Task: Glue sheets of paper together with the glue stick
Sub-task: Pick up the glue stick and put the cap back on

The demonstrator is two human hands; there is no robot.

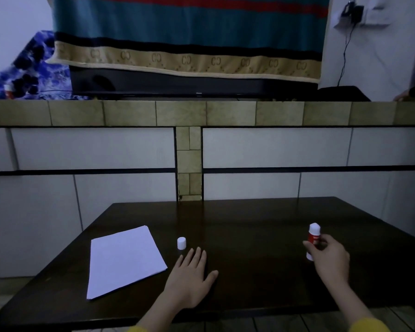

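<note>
Dim light lay over a dark wooden table (249, 224) pushed up to a tiled wall, with a striped blanket hanging across a screen on the ledge above. The right hand (328, 257) had its fingers and thumb curled round the glue stick (313, 236), which stood upright in the grip with its white tip uppermost and its base near the tabletop; whether the base touched the wood could not be told. The left hand (189, 274) lay flat and relaxed on the table, fingers straight and spread, holding nothing. Just beyond its fingertips stood a small white cap (181, 243), apart from the stick and well to the left of the right hand. Further left of the left hand sat the stack of paper sheets (125, 259), squared up and untouched.

The step in hand looked to be bringing the uncapped stick across to the paper. To do it well, the left hand would best slide over and pin the top sheet near a corner, so that it could not drag. The stick should meet the paper tip-down and be run in even strokes along the edges, lightly, since a hard press could wrinkle thin paper.
</note>
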